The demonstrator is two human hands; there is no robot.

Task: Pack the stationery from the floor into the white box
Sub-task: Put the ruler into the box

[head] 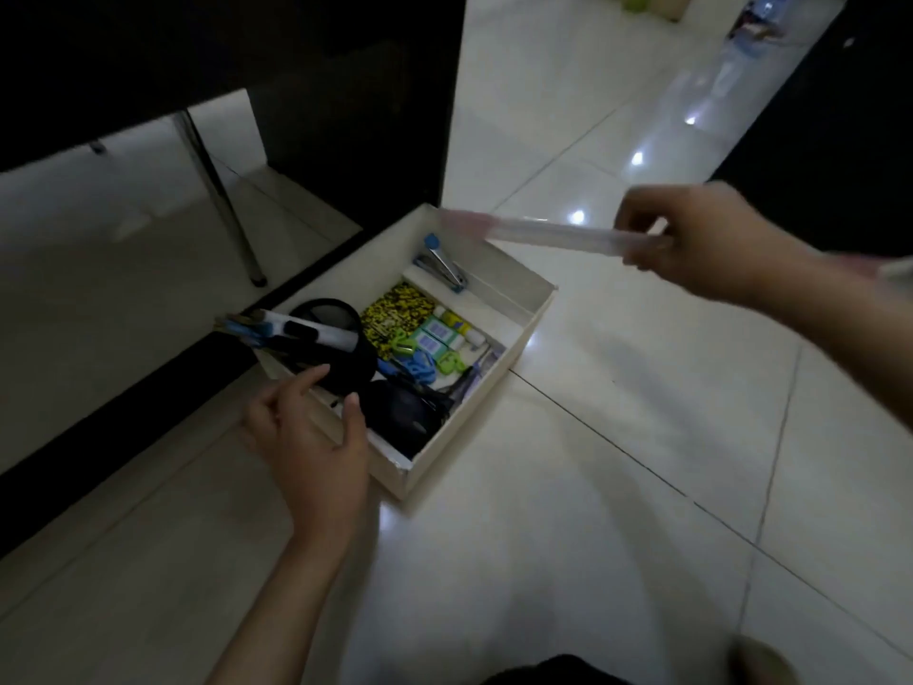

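While the left hand (pixel 316 437) rests open on the near-left wall of the white box (pixel 523 309), gripping nothing, the box sits on the floor (pixel 617 437) already crowded (stapler (pixel 442 269), pen cup, erasers). Over to the right, the right hand (pixel 691 239) pinches one end of a clear ruler (pixel 553 233), long axis running leftward so its free tip hangs above the box's far corner. That hand looks nearer for the drop, I'd say.

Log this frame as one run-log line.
phase: packing | right hand: holds clear ruler above white box | left hand: open at box's near rim | ruler: not yet in
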